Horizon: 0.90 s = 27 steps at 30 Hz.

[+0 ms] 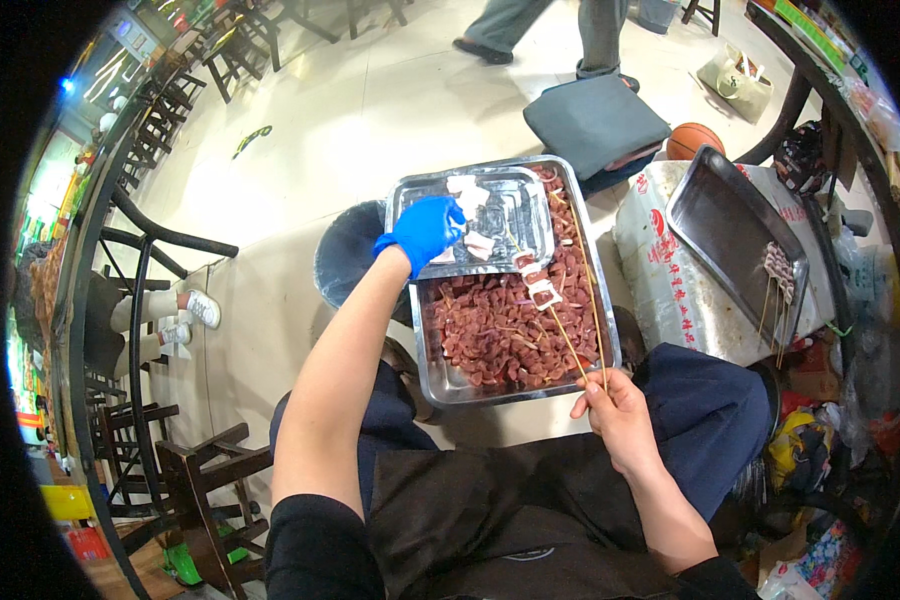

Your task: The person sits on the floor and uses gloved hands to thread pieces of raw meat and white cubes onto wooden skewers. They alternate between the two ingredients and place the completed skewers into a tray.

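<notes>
My left hand (pixel 429 229), in a blue glove, is over a small steel tray (pixel 450 266) that bears pale, fatty-looking pieces (pixel 480 245). Whether its bent fingers pinch a piece is hidden. That tray rests on a larger steel tray (pixel 425 360) full of diced dark-red meat (pixel 487 322). Bare, my right hand (pixel 611 401) holds the lower ends of two thin wooden skewers near the large tray's corner. One skewer (pixel 566 337) carries alternating red and white pieces (pixel 540 289); the other skewer (pixel 587 262) looks bare and lies over the tray's right side.
At the right, a box wrapped in printed plastic (pixel 645 247) supports a tilted dark metal tray (pixel 727 217) with several loaded skewers (pixel 778 274). Folded dark cloth (pixel 596 124), a basketball (pixel 695 141) and a bag (pixel 735 82) are beyond. A person's legs (pixel 600 37) stand ahead; wooden stools (pixel 210 480) are left.
</notes>
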### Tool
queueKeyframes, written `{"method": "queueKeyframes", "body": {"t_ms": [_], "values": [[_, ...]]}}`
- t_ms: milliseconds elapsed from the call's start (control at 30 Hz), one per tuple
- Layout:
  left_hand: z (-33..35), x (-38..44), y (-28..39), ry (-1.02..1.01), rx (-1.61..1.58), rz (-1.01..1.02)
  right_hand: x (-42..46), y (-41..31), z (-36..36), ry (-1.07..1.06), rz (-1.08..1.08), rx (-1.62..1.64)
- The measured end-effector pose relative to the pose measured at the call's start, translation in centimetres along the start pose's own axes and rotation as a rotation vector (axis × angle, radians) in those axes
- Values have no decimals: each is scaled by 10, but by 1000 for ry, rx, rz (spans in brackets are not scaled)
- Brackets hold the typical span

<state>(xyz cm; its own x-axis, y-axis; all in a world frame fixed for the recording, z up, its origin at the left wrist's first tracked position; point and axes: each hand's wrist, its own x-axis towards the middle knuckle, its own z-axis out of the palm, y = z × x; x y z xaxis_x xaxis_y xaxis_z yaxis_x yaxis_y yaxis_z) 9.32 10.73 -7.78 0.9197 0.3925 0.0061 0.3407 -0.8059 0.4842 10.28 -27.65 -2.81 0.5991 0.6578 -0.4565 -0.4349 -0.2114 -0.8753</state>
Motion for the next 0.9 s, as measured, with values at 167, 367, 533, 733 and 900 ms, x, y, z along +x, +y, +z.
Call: {"method": "queueKeyframes", "body": {"t_ms": [167,367,533,733,900], "values": [[10,7,27,-130,59,112,0,0,-1,15,-1,9],[13,11,25,-153,81,77,-2,-2,-1,11,-19,11],[7,2,29,-77,-23,68,-2,-1,-3,13,-15,5],[7,-7,29,-19,-60,65,-1,-1,-2,3,-22,9],[21,-4,21,-25,-101,44,0,1,-1,5,-35,4]]}}
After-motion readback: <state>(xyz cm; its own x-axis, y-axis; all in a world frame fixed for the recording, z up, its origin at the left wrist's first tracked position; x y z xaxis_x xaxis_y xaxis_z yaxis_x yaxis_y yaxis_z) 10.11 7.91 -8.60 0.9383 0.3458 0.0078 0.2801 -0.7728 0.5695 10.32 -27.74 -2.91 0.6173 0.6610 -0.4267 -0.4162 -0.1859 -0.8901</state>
